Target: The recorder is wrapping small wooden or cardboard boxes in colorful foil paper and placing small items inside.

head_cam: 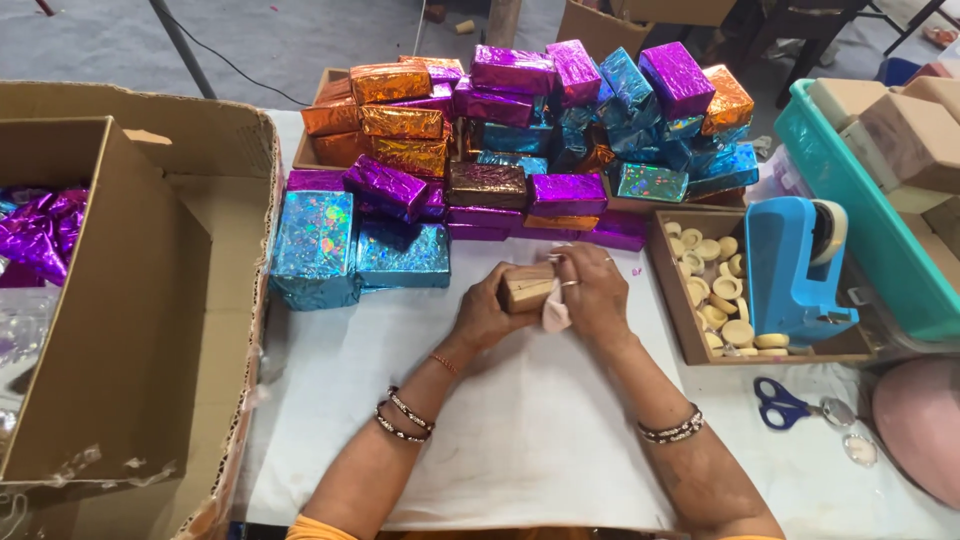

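We see the left hand (482, 312) and right hand (592, 295) closed in a shared grip on a small plain box (527, 288) above the white desk (520, 420); a pale scrap (556, 316), perhaps tape, may slip loose, since it hangs from the fingers only.

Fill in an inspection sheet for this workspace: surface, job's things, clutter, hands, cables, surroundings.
Surface: white paper-covered table, mostly bare near the person.
Job's things: small plain tan cardboard box held over the table with a scrap of pale pink paper; heap of shiny foil-wrapped boxes in purple, blue and orange behind.
Clutter: blue tape dispenser and cream round discs in a shallow brown tray; blue-handled scissors.
Hands: left hand and right hand both grip the box.
Cables: thin black cable on the floor.
Surroundings: big open brown carton left, teal plastic crate right.
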